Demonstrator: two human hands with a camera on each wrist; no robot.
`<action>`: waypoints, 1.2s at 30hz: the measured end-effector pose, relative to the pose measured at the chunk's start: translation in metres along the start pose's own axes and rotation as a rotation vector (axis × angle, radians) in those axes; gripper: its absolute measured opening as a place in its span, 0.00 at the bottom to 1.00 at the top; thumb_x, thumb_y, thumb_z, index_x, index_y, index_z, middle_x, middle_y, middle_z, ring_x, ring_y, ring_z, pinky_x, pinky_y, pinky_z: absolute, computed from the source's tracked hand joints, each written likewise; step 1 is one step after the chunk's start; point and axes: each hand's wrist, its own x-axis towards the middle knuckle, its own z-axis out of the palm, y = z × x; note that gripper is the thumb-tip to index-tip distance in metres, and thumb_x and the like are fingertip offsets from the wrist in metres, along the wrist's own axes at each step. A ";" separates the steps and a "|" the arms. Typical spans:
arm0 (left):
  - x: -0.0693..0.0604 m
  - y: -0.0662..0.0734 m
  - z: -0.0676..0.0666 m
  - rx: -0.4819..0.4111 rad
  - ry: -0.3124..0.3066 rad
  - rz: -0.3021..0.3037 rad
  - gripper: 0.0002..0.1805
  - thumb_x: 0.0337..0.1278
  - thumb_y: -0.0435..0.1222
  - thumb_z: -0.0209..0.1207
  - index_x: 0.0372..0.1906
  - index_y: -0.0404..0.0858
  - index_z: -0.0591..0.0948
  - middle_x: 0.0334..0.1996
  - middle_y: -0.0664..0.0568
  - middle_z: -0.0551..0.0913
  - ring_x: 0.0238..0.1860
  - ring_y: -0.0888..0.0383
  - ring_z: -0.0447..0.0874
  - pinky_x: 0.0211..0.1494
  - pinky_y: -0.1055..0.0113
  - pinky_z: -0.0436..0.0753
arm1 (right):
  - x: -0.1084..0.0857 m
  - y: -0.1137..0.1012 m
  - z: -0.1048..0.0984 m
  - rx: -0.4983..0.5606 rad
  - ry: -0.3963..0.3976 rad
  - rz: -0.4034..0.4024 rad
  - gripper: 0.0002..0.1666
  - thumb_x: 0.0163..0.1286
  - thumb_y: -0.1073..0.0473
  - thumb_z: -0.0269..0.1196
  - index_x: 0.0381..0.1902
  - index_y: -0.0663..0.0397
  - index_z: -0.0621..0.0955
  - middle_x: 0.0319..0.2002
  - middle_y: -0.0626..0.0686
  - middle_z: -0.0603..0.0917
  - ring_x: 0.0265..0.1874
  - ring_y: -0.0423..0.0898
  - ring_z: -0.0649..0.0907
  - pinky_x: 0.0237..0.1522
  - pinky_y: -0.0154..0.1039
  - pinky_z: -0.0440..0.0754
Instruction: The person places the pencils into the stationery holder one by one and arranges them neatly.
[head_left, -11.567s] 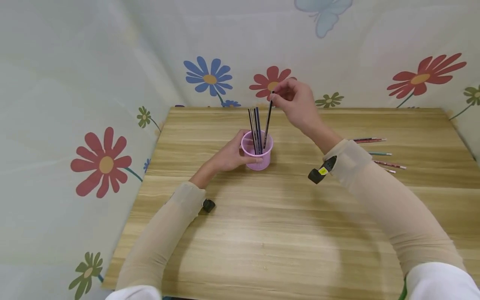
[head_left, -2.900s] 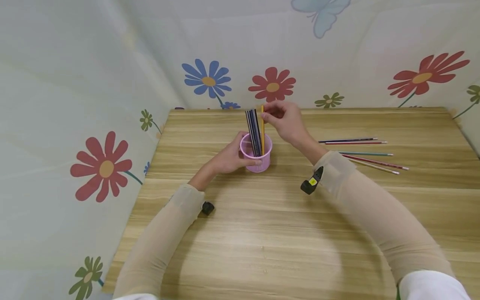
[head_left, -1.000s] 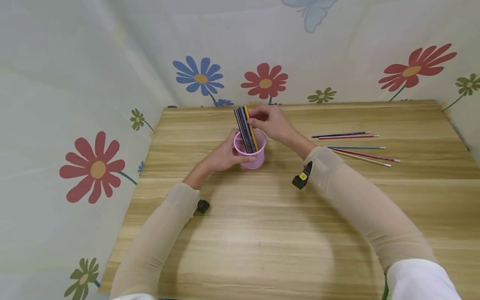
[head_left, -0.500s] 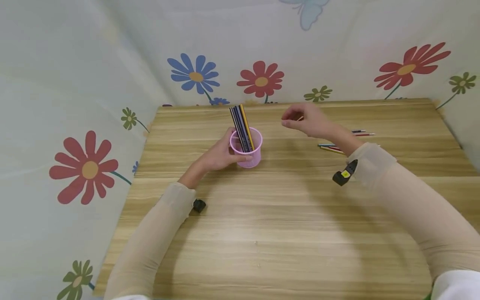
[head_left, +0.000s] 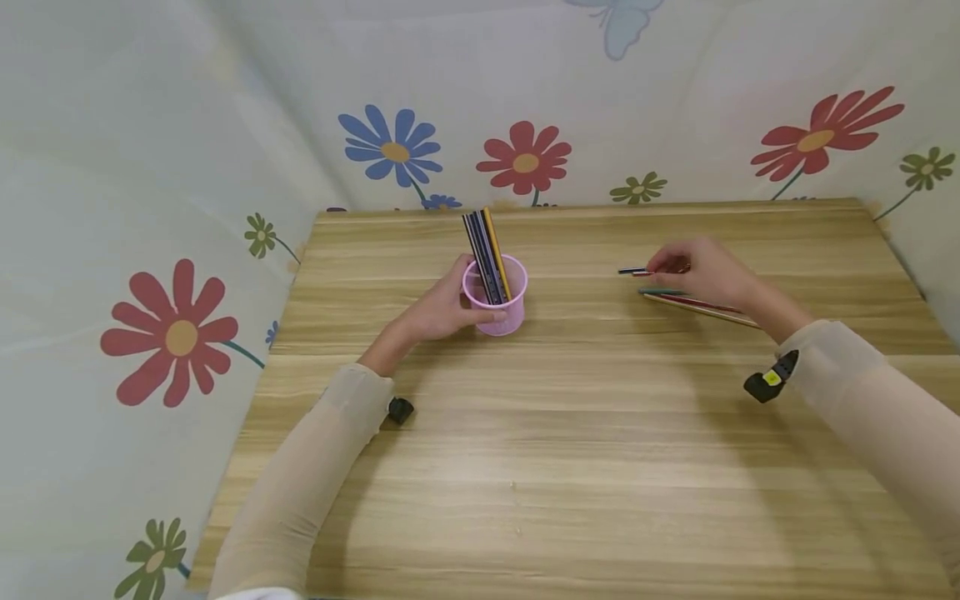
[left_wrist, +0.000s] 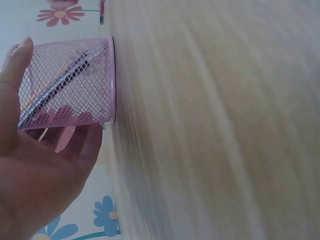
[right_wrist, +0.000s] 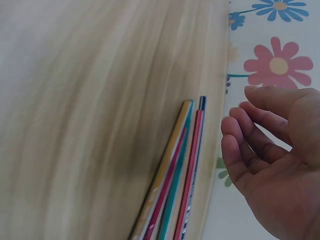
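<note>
My left hand [head_left: 437,311] grips the pink mesh cup [head_left: 501,321], thumb on the near side and fingers behind; the left wrist view shows the hand [left_wrist: 45,175] around the mesh [left_wrist: 75,82]. Several dark pencils [head_left: 483,258] and one yellow pencil [head_left: 497,254] lean to the left inside it. At the right, my right hand [head_left: 708,271] hovers over the loose pencils [head_left: 693,302]. In the right wrist view its fingers [right_wrist: 245,145] are loosely bent with nothing between them, beside yellow, red, teal and dark blue pencils [right_wrist: 172,185].
The wood-grain table [head_left: 480,467] runs up to a pale curtain [head_left: 690,108] printed with flowers, at the back and left. A small black camera [head_left: 771,379] is on the right wrist and another [head_left: 400,409] on the left.
My right hand has let go of the yellow pencil, which now leans in the cup with the dark ones, and has moved right to the loose pencils. The left hand keeps its grip.
</note>
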 end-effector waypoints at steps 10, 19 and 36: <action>0.000 -0.002 0.002 -0.023 0.004 -0.018 0.49 0.57 0.38 0.78 0.75 0.43 0.59 0.63 0.45 0.77 0.63 0.50 0.78 0.71 0.51 0.77 | -0.018 0.030 0.011 -0.009 0.007 0.038 0.11 0.74 0.60 0.70 0.49 0.62 0.88 0.43 0.57 0.89 0.42 0.51 0.84 0.36 0.31 0.80; 0.001 0.002 0.003 -0.047 0.001 -0.028 0.48 0.57 0.35 0.78 0.75 0.40 0.59 0.66 0.40 0.75 0.66 0.45 0.76 0.73 0.48 0.76 | -0.017 0.036 0.022 -0.054 0.012 0.027 0.10 0.75 0.62 0.68 0.49 0.63 0.87 0.44 0.58 0.88 0.42 0.51 0.83 0.41 0.39 0.80; -0.002 0.000 0.000 0.031 0.010 -0.028 0.49 0.57 0.43 0.79 0.75 0.45 0.59 0.62 0.48 0.78 0.62 0.52 0.79 0.71 0.54 0.77 | -0.010 0.032 0.030 -0.155 -0.006 -0.034 0.05 0.72 0.65 0.71 0.43 0.60 0.87 0.36 0.53 0.86 0.35 0.49 0.80 0.37 0.44 0.79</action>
